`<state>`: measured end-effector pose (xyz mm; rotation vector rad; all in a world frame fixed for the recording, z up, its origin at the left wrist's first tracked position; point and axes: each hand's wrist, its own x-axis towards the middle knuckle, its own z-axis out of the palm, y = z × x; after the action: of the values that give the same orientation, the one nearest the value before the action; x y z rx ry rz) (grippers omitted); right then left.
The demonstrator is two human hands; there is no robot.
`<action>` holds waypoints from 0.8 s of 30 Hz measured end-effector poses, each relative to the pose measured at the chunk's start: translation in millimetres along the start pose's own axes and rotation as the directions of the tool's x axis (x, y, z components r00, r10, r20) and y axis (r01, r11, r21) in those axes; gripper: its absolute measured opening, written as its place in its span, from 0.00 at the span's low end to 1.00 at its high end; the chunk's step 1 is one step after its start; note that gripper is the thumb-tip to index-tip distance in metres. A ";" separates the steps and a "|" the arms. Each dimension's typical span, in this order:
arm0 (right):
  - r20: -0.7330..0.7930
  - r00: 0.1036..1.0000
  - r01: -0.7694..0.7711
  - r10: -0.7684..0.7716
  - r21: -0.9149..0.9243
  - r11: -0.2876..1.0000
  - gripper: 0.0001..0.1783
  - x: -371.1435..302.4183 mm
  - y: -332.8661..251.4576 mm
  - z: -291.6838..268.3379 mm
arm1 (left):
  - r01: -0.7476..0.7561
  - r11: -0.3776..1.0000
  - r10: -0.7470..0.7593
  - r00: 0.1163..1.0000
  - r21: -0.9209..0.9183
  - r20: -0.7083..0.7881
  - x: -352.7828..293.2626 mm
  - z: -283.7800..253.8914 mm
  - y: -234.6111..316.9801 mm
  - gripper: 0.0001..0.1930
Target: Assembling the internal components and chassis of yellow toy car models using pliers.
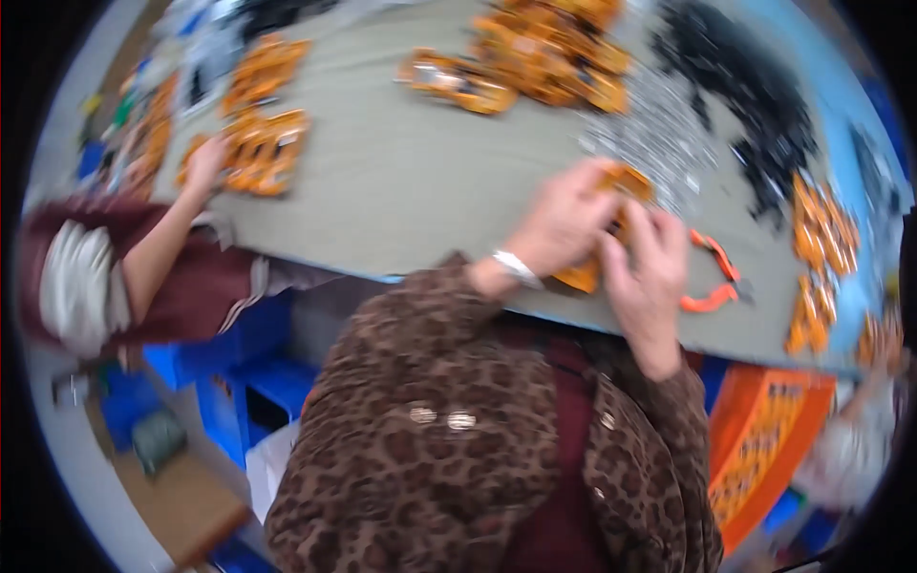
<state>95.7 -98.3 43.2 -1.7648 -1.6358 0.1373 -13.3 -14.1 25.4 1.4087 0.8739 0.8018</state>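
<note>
Near the table's front edge, my left hand (562,218) and my right hand (650,272) are closed together on an orange plastic part (629,181). My left fingers grip its far left side, and my right thumb and fingers press on it from the right. Most of the part is hidden by my fingers. Below my left hand, more orange plastic (578,277) shows at the edge; I cannot tell whether it is the same piece. To the right of my right hand lies a pair of red-orange handled pliers (709,302). Motion smears fine detail.
Beyond my hands lie a heap of orange parts (549,53), small shiny metal pieces (659,134) and a black pile (750,81). More orange parts (823,229) sit at right. A co-worker's hand (205,164) touches orange parts (267,153) at left. An orange crate (718,492) stands below the table.
</note>
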 end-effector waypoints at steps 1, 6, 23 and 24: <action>0.034 0.999 0.010 -0.010 -0.013 1.000 0.21 0.5 0.0 -9.2 | -0.025 0.996 0.021 0.999 0.087 0.047 2.5 0.3 3.1 0.16; 0.236 0.968 0.077 -0.088 0.056 0.995 0.28 -6.2 26.2 -47.3 | -0.097 0.972 0.089 0.995 0.215 0.046 0.8 1.3 7.9 0.15; 0.255 0.962 0.064 -0.099 0.145 0.987 0.31 -7.1 149.5 -125.1 | 0.022 0.997 -0.057 0.842 0.070 0.536 30.6 -36.1 -21.6 0.16; 0.066 0.993 -0.112 0.093 0.428 0.897 0.30 -4.4 153.3 -119.2 | 0.079 0.994 -0.105 0.801 0.070 0.590 29.6 -44.0 -17.0 0.17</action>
<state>284.6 -143.5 44.2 -1.5083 -1.4062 0.5500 -38.7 32.5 8.6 1.5173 0.4605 0.2262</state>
